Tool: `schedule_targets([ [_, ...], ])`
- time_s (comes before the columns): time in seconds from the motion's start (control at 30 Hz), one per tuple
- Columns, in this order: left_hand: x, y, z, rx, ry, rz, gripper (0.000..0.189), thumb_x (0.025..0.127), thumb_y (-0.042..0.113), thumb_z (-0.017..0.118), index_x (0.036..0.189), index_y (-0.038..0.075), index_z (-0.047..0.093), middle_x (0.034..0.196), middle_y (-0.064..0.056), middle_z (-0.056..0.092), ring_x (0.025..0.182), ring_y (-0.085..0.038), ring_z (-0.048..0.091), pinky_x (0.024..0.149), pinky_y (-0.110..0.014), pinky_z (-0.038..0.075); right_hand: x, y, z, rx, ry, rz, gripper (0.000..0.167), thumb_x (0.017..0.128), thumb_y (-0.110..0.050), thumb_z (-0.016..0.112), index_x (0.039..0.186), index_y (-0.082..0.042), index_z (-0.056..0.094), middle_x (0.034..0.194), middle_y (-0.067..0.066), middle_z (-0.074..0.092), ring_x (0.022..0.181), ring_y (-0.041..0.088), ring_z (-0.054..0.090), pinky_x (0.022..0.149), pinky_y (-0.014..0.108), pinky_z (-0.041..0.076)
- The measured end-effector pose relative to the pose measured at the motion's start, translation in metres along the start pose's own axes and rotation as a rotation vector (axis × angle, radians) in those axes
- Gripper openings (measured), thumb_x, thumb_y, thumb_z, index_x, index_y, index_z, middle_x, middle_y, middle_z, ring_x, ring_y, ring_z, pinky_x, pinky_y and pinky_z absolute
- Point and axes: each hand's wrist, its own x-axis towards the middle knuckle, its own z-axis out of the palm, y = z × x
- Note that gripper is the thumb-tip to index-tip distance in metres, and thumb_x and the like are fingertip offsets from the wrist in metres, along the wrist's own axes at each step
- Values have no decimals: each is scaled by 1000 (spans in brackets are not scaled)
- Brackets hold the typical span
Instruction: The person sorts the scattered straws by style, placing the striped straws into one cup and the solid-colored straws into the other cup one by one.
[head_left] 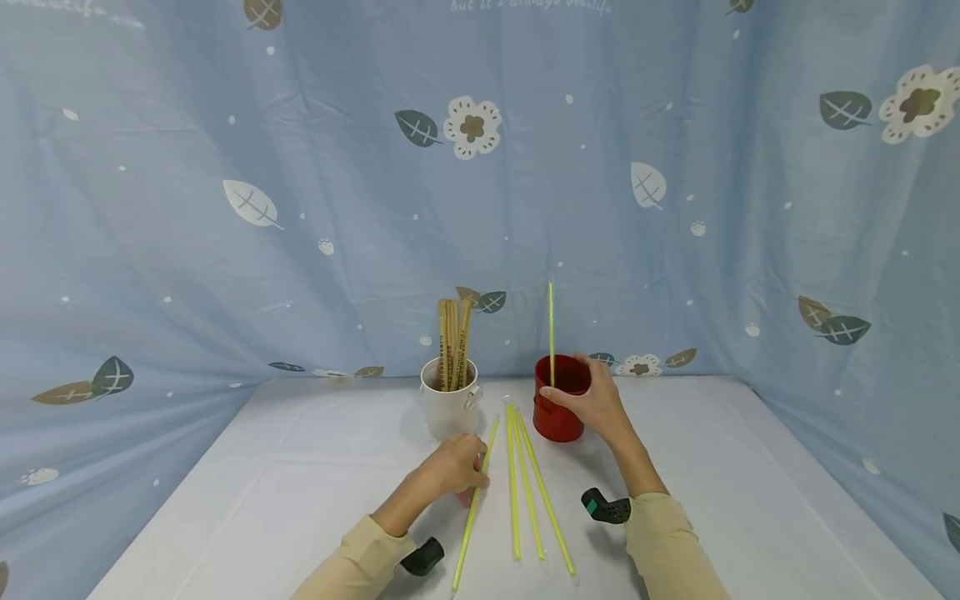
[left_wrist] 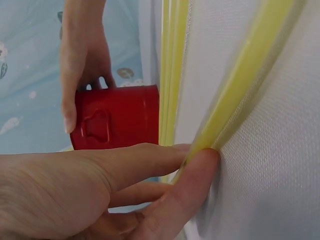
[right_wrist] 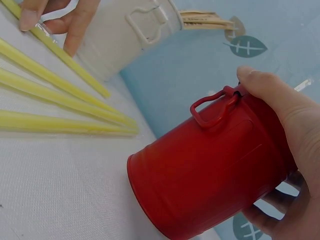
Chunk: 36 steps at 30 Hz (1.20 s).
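Note:
My left hand point(head_left: 454, 465) pinches a long yellow straw point(head_left: 468, 529) in a clear wrapper, between thumb and fingers, low against the white table. Three more wrapped yellow straws point(head_left: 513, 483) fan out flat to its right. With my right hand point(head_left: 597, 406) I grip the rim of a small red bucket point(right_wrist: 205, 170), thumb at the near side and fingers round the far side. One yellow straw point(head_left: 551, 321) stands upright in that bucket, its lower end hidden inside. The left wrist view shows the pinched straw point(left_wrist: 240, 75) close up, slanting across the cloth.
Left of the red bucket stands a white bucket point(head_left: 448, 414) holding several paper-wrapped sticks point(head_left: 450, 342) with dark print. Behind the white table point(head_left: 247, 500) hangs a blue curtain point(head_left: 360, 250) with leaves and flowers. Black wrist devices point(head_left: 423, 557) sit at both sleeves.

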Motion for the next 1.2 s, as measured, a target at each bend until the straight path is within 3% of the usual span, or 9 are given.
schedule_targets([
  [0.27,2,-2,1,47,19,38,20,73,5,75,63,11,58,53,7,52,58,-6,55,62,-23,43,1,0,-1,7,0,2,96,77,-53,79,150,-11,33,144,15,39,129,33,44,95,55,51],
  [0.6,0,-2,1,-37,3,6,16,74,3,71,68,11,59,51,8,53,37,-2,55,66,-20,48,0,0,0,-2,6,-5,96,77,-52,79,149,-10,33,143,15,40,128,33,44,94,54,52],
  [0.97,3,-3,3,-115,22,-26,12,77,3,71,78,7,60,53,6,53,36,-4,55,53,-19,42,0,0,0,2,2,-6,97,77,-53,79,150,-10,33,143,15,40,128,32,44,95,54,52],
  [1.07,4,-2,2,-122,39,-7,12,77,3,71,87,1,65,57,5,55,38,-4,53,52,-20,41,-1,0,0,0,2,-4,97,77,-53,79,150,-10,33,144,15,40,129,33,44,95,54,52],
  [1.2,6,-1,1,-188,45,-11,41,77,2,69,117,-6,65,71,1,62,41,-7,58,51,-20,46,0,0,0,0,4,2,97,76,-54,79,150,-10,33,144,15,39,129,32,44,95,54,52],
])
